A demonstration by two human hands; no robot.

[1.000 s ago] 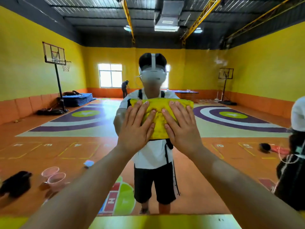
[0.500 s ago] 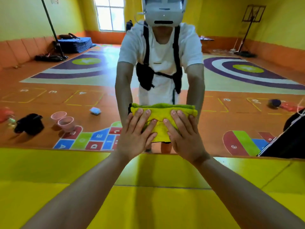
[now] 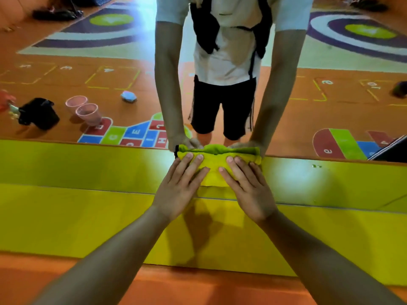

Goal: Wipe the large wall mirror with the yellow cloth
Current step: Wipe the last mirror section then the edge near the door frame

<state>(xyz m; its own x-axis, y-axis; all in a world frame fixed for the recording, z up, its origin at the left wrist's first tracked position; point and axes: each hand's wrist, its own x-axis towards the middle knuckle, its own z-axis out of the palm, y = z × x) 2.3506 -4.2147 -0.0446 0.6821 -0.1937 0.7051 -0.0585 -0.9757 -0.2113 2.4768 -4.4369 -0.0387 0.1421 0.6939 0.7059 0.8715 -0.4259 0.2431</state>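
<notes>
The large wall mirror [image 3: 88,69] fills the upper half of the head view, and my own reflection stands in it. A folded yellow cloth [image 3: 214,170] lies flat against the wall right at the mirror's bottom edge, partly over the yellow panel below. My left hand [image 3: 178,186] presses the cloth's left side with straight, spread fingers. Flat on its right side lies my right hand [image 3: 246,188], pressing the same way. The cloth's middle shows between my thumbs.
Below the mirror runs a yellow padded wall panel [image 3: 77,194], then an orange floor strip [image 3: 198,287]. Reflected in the glass are two pink cups [image 3: 84,110], a black bag [image 3: 37,113] and a small blue object [image 3: 128,96] on the floor behind me.
Both hands have slid the cloth straight down the mirror, from chest height of the reflection to the glass's bottom edge. My view has tilted down with them.
</notes>
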